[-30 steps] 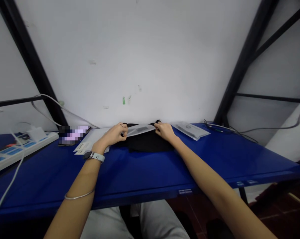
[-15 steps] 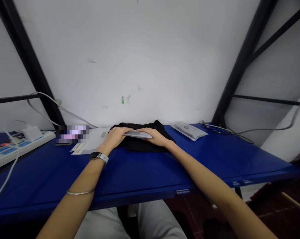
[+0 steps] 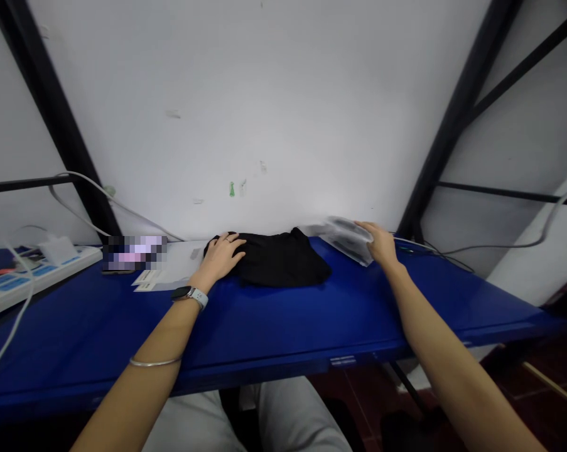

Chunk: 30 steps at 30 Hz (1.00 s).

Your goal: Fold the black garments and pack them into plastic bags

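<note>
A folded black cloth (image 3: pixel 283 260) lies on the blue table against the wall. My left hand (image 3: pixel 221 254) rests on its left end, fingers spread and holding nothing. Off to the right, my right hand (image 3: pixel 380 243) grips the edge of a clear plastic packet (image 3: pixel 344 235), which is blurred by motion. That packet hangs over the spot where a second flat packet lay, and I cannot tell the two apart there.
White printed sheets (image 3: pixel 170 270) lie left of the cloth, beside a phone (image 3: pixel 132 254) with a blurred screen. A power strip (image 3: pixel 38 279) with cables sits at the far left. Black frame posts (image 3: pixel 434 163) rise on both sides, and thin cables (image 3: pixel 443 248) run at the right.
My right hand has carried the packet rightward from above the black cloth. My left hand has let go of the packet and stays on the cloth's left end.
</note>
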Tool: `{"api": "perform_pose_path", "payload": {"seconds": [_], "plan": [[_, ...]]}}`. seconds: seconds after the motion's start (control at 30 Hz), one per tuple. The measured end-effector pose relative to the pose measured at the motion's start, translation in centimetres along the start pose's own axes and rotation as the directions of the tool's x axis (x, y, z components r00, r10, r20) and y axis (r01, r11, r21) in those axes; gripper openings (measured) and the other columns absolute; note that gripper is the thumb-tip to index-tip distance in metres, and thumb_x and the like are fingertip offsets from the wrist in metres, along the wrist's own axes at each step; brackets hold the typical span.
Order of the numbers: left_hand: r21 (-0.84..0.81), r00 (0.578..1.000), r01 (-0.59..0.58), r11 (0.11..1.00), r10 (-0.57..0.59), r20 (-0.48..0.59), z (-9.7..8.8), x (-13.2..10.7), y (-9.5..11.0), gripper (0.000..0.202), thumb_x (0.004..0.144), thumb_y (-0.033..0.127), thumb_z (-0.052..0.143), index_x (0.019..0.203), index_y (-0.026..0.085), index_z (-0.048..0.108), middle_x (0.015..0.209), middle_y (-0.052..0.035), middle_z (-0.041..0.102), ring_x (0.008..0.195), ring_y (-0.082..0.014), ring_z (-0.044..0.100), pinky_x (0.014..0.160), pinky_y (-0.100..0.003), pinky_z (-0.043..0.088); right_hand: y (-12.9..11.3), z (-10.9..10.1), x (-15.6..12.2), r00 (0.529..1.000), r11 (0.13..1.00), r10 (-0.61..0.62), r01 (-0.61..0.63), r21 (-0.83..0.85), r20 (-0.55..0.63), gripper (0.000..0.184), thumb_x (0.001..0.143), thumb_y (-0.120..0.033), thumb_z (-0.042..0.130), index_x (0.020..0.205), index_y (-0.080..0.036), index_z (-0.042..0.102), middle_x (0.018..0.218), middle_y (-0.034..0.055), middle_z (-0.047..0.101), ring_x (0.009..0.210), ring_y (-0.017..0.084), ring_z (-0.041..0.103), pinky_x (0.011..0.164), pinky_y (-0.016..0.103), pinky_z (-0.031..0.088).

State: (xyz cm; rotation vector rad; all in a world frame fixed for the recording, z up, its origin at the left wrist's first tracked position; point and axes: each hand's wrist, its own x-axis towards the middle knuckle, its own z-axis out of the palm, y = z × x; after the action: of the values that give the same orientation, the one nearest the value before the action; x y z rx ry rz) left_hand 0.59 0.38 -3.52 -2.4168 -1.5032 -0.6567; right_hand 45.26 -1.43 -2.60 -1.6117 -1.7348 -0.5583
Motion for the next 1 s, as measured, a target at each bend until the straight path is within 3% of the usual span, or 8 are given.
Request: {"api": "perform_pose_path", "payload": {"seconds": [0.1,0.2,0.27,0.33,0.47,0.67,0.87,1.0], "plan": [[-0.063,0.996,-0.032,0.998,0.037,0.080,0.3,0.0,0.0,0.037,0.092,0.036,0.043,0.122,0.023,0.060,0.133,-0.0062,0.057,0.123,-0.0255,0.050,0.104,-0.042,0.037,2.6,0.4,-1.1,0.971,0.985,0.107,-0.074,-0.158,0.212,0.065,0.067,0.002,0.043,0.123,-0.025,0.061,0.126,0.0072,0.061,0.115,0.029,0.056,0.095,0.051,0.044],[-0.129,0.991,-0.046,0.991,0.061,0.119,0.4,0.2,-0.1,0.038,0.093,0.038,0.041,0.121,0.023,0.061,0.125,-0.0039,0.063,0.116,-0.0224,0.057,0.101,-0.036,0.040,3.6,0.2,-1.1,0.900,0.977,0.151,-0.073,-0.199,0.409,0.072,0.063,0.003,0.046,0.125,-0.030,0.059,0.133,0.0054,0.056,0.125,0.032,0.048,0.099,0.060,0.036],[-0.129,0.989,-0.012,0.992,0.031,0.145,0.5,0.3,-0.3,0.037,0.093,0.038,0.040,0.120,0.024,0.062,0.124,-0.0039,0.064,0.115,-0.0234,0.057,0.099,-0.036,0.041,3.7,-0.2,-0.7,0.882,0.975,0.170,-0.085,-0.206,0.440,0.077,0.061,0.005,0.045,0.128,-0.031,0.056,0.138,0.0060,0.052,0.130,0.033,0.042,0.101,0.063,0.032],[-0.113,0.986,0.028,0.993,-0.009,0.165,0.7,0.4,-0.5,0.037,0.092,0.037,0.041,0.119,0.025,0.062,0.125,-0.0044,0.063,0.116,-0.0244,0.057,0.099,-0.038,0.041,3.0,-0.7,-0.1,0.917,0.980,0.150,-0.087,-0.180,0.371,0.079,0.060,0.005,0.044,0.131,-0.028,0.054,0.140,0.0078,0.049,0.131,0.032,0.041,0.103,0.059,0.033],[-0.075,0.986,0.097,0.992,-0.086,0.141,0.7,0.6,-0.6,0.037,0.092,0.034,0.040,0.118,0.021,0.063,0.130,-0.0077,0.060,0.120,-0.0253,0.054,0.101,-0.039,0.040,-1.1,0.0,1.1,0.983,0.999,0.030,-0.033,0.017,0.183,0.068,0.065,0.003,0.043,0.128,-0.019,0.056,0.132,0.0103,0.056,0.121,0.028,0.052,0.103,0.044,0.040],[-0.085,0.979,0.143,0.986,-0.128,0.157,1.1,3.0,-1.8,0.038,0.090,0.030,0.039,0.115,0.018,0.065,0.131,-0.0091,0.059,0.121,-0.0244,0.053,0.102,-0.036,0.040,-9.2,5.6,2.7,0.893,0.950,-0.232,0.123,0.286,0.385,0.053,0.076,-0.001,0.038,0.124,-0.015,0.058,0.128,0.0090,0.060,0.118,0.023,0.055,0.103,0.037,0.040],[-0.077,0.951,0.242,0.967,-0.221,0.215,2.9,6.9,-4.5,0.040,0.086,0.020,0.039,0.119,0.023,0.062,0.125,-0.0058,0.063,0.117,-0.0203,0.056,0.098,-0.031,0.042,-12.5,10.5,6.0,0.833,0.969,-0.249,0.214,0.128,0.494,0.056,0.082,-0.002,0.036,0.136,-0.015,0.046,0.137,0.0112,0.052,0.122,0.022,0.051,0.098,0.037,0.041],[-0.035,0.924,0.324,0.945,-0.308,0.228,4.2,8.6,-6.1,0.040,0.085,0.019,0.040,0.120,0.019,0.060,0.123,-0.0117,0.063,0.114,-0.0232,0.058,0.093,-0.034,0.045,-13.3,12.2,7.4,0.809,0.956,-0.258,0.294,0.016,0.528,0.052,0.080,-0.001,0.041,0.128,-0.019,0.054,0.129,0.0131,0.058,0.116,0.027,0.052,0.092,0.042,0.041]]}}
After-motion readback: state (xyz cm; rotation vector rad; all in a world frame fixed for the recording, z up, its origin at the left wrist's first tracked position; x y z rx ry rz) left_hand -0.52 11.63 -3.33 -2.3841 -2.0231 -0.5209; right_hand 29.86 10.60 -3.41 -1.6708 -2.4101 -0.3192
